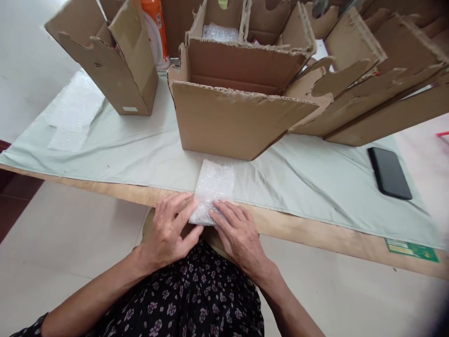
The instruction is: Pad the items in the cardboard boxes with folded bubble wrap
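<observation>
A small piece of clear bubble wrap [214,181] lies at the front edge of the table, its near part folded over and jutting past the edge. My left hand [171,227] grips its left near corner, with the fingers on top and the thumb low beside the near edge. On the opposite side, my right hand [238,229] presses its fingers onto the folded part, the thumb hidden beneath the hand. Whether anything is wrapped inside I cannot tell. Just behind the wrap stands a brown cardboard box [228,124] with an open top.
More cardboard boxes [372,100] stand behind and to the right; another box [129,70] is at the left. Beside it are an orange bottle [156,23] and loose bubble wrap [75,107]. A black phone [389,173] lies right on the pale green cloth [140,154].
</observation>
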Available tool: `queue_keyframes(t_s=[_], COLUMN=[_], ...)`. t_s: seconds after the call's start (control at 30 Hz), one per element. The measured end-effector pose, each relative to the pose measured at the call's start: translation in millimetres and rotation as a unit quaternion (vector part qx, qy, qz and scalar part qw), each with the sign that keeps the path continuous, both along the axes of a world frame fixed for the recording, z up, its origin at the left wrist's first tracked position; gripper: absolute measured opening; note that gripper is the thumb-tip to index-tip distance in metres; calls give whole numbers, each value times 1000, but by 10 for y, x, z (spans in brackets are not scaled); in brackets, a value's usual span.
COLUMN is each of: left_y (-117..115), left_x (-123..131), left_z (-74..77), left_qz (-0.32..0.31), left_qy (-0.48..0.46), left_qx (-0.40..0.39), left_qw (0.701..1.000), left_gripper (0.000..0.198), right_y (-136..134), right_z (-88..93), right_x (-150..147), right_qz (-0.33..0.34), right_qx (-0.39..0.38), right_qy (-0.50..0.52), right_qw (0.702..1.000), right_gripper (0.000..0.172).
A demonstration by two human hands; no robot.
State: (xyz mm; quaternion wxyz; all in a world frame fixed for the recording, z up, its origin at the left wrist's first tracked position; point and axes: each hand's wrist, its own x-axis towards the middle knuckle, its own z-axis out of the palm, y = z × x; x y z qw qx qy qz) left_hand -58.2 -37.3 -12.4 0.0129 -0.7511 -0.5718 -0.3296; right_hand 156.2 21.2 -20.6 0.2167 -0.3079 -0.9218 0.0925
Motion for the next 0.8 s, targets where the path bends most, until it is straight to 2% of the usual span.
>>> queue_keyframes(t_s=[0.07, 0.13, 0.23, 0.33, 0.4, 0.53, 0.6, 0.67, 0.7, 0.73, 0.8], left_y=[-22, 4, 135, 327, 453, 584, 544, 433, 362, 290, 174], left_x=[-46, -73, -78, -58, -41, -26, -31, -36, -33, -22, 25], left_z=[24, 32, 25, 2, -18, -14, 39, 114, 147, 173, 186], left_qz=[-62, -82, -60, -15, 11, 39, 60, 94, 109, 115, 98], left_qy=[5, -15, -85, -106, -88, -51, -100, -210, -281, -354, -488], left_qx=[4, -14, -55, -63, -67, -90, -88, -102, -127, -167, -265], left_qw=[998, 996, 993, 992, 994, 994, 989, 968, 945, 913, 826], left_gripper=[40, 24, 15, 14, 15, 19, 22, 24, 26, 28, 38], right_y=[79, 143, 209, 201, 166, 185, 257, 321, 335, 333, 286], right_z=[26, 80, 167, 223, 232, 146, 78, 41, 42, 56, 115], right_x=[-16, -26, -40, -52, -60, -92, -109, -118, -121, -124, -131], right_qz=[5, 8, -17, -104, -136, -66, -55, -79, -98, -115, -118], right_qx=[6, -19, -48, 34, 85, 59, 33, -7, -39, -78, -170], right_qy=[19, 34, 54, 93, 106, 41, 33, 88, 127, 165, 218], right_qw=[1000, 999, 997, 990, 981, 995, 997, 993, 986, 977, 954], right_gripper=[30, 28, 24, 20, 19, 21, 20, 20, 20, 19, 19])
